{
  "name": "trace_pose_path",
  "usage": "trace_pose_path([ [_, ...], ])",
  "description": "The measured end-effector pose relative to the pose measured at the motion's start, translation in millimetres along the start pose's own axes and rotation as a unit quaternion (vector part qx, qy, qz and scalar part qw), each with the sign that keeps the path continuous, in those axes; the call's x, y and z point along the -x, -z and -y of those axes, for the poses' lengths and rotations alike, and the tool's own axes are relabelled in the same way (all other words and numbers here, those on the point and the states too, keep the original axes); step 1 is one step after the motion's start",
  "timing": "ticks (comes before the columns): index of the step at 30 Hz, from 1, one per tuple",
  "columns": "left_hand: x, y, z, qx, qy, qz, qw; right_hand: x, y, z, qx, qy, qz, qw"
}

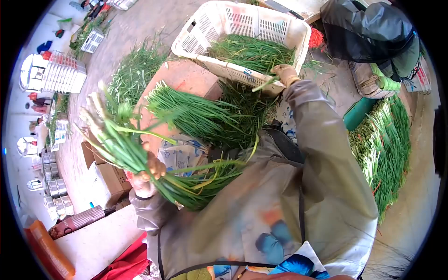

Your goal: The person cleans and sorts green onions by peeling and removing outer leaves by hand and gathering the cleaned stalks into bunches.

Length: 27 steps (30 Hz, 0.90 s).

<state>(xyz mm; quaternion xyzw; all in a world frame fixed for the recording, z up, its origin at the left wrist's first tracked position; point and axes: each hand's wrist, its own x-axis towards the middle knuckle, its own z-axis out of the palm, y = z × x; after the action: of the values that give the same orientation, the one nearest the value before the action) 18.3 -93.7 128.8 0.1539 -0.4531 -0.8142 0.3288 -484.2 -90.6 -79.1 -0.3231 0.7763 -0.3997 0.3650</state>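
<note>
My left hand [148, 176] is wrapped round a loose bunch of chives [133, 156], its pale root ends pointing up and left. The long green leaves of that bunch hang across my lap, some of them yellowed. My right hand [285, 74] is closed at the near rim of a white plastic crate [242, 70], with a green leaf [265, 84] sticking out of it. Inside the crate lies a heap of chives [249, 51]. Between my hands, a neater pile of chives [191, 109] rests on a reddish block [184, 77].
Loose greens [135, 70] are strewn on the floor beyond the block. Tied chive bundles [385, 144] stand at the right, near a dark bag [368, 32]. A knife [282, 8] lies at the top. A cardboard box [107, 179] and stacked white crates [65, 72] are at the left.
</note>
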Motion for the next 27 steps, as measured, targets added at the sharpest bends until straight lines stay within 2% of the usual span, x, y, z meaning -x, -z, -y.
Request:
trace_pose_path([
  [1, 6, -2, 10, 0.016, 0.018, -0.060, 0.998, 25, -1, 21, -0.246, -0.089, 0.021, 0.965],
  [2, 3, -2, 23, 0.019, 0.061, -0.102, 0.993, 46, -10, 40, -0.348, -0.082, 0.029, 0.934],
  [3, -4, -1, 39, 0.022, 0.103, -0.146, 0.984, 69, -18, 65, -0.376, -0.096, 0.019, 0.921],
  [5, -31, -7, 82, 0.071, 0.081, -0.096, 0.990, 98, -42, 87, -0.466, -0.059, 0.055, 0.881],
  [7, -62, -33, 108, 0.017, 0.018, -0.150, 0.988, 133, -63, 112, -0.494, -0.061, 0.099, 0.862],
  [9, -80, -3, 137, -0.074, -0.029, -0.153, 0.985, 170, -82, 127, -0.480, -0.026, 0.150, 0.864],
  [11, -88, -5, 137, -0.092, 0.012, -0.109, 0.990, 200, -94, 139, -0.440, 0.018, 0.197, 0.876],
  [12, -91, -2, 152, -0.009, -0.026, -0.076, 0.997, 210, -102, 141, -0.459, 0.027, 0.213, 0.862],
  [13, -93, -8, 149, -0.051, 0.020, -0.066, 0.996, 216, -106, 141, -0.478, 0.035, 0.228, 0.847],
  [15, -86, -24, 142, -0.008, 0.020, -0.022, 1.000, 218, -105, 138, -0.458, 0.055, 0.228, 0.857],
  [17, -74, -18, 138, 0.011, 0.033, -0.024, 0.999, 215, -98, 134, -0.406, 0.054, 0.261, 0.874],
  [18, -69, -13, 136, 0.031, 0.045, -0.027, 0.998, 212, -92, 134, -0.409, 0.047, 0.246, 0.878],
  [19, -64, -4, 136, 0.031, 0.044, -0.032, 0.998, 209, -77, 143, -0.399, 0.017, 0.261, 0.879],
  [21, -54, 12, 139, 0.062, 0.041, 0.030, 0.997, 193, -60, 134, -0.427, 0.023, 0.283, 0.859],
  [23, -46, 14, 139, 0.111, 0.052, 0.019, 0.992, 186, -51, 134, -0.473, -0.027, 0.269, 0.839],
  [25, -42, 14, 134, 0.096, 0.082, 0.035, 0.991, 184, -37, 137, -0.499, 0.012, 0.258, 0.827],
  [27, -37, 20, 141, 0.114, 0.089, 0.027, 0.989, 184, -21, 145, -0.527, 0.025, 0.136, 0.839],
])
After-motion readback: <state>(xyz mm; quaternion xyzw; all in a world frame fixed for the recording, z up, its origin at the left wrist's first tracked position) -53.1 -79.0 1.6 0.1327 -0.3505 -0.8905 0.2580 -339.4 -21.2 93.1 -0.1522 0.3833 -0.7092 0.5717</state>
